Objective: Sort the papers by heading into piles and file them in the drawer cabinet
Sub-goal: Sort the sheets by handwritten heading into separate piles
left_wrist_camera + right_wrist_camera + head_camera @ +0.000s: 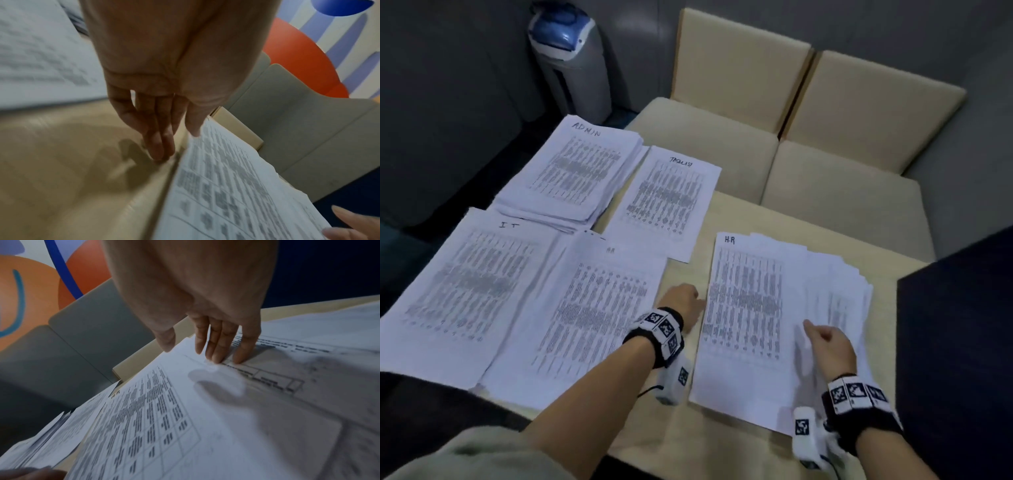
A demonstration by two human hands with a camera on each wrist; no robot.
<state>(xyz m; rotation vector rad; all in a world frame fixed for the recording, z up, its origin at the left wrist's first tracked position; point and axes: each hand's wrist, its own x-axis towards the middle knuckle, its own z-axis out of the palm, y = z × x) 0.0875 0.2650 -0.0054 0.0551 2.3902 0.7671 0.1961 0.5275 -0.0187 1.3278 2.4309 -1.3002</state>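
Note:
Four sorted piles lie on the pale table (688,428): ADMIN (571,171), one with an unreadable heading (667,202), IT (465,284) and HR (592,308). To their right lies a fanned stack (835,291) with an HR-headed sheet (746,318) on top. My left hand (688,301) is at that sheet's left edge. Its fingers (160,146) are straight and reach the table, and its thumb (193,126) touches the slightly raised sheet (226,186). My right hand (822,337) rests on the stack, its straight fingers (222,350) pressing the papers (164,418).
Cream cushioned seats (842,205) stand right behind the table. A grey bin with a blue lid (568,58) stands at the back left. A dark blue block (959,342) rises at the table's right side. A strip of bare table shows between the HR pile and the stack.

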